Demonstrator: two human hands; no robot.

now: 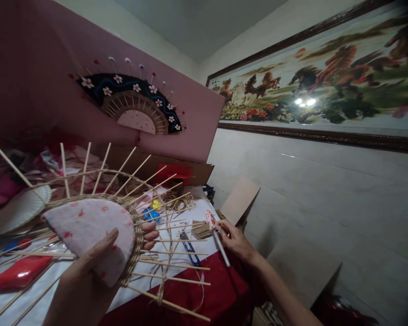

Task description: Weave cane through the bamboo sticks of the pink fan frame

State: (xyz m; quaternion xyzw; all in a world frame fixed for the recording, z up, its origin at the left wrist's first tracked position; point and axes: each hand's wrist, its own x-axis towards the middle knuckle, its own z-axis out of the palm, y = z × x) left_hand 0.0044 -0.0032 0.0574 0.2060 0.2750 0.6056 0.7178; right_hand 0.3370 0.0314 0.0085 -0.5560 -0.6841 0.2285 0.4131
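Note:
My left hand [88, 267] grips a half-made fan [88, 231], its thumb on the pale, cherry-print fabric half-circle and its fingers behind the woven edge. Thin wooden sticks spread out from the fan, linked by a loop of twine. Out to the right, over the table edge, my right hand [236, 240] is closed on what looks like a floral-patterned glue gun [211, 220], with a white stick [223, 249] jutting from it toward me. The two hands are apart. Beyond the fan's sticks lies a blue box cutter [189, 249].
Cardboard pieces [201, 230], a coil of twine [178, 201] and a red packet [20, 271] lie on the white-and-red-covered table [204, 280]. A finished black fan with flowers [136, 90] is pinned to a pink board [190, 113]. A paper plate [23, 213] is at left.

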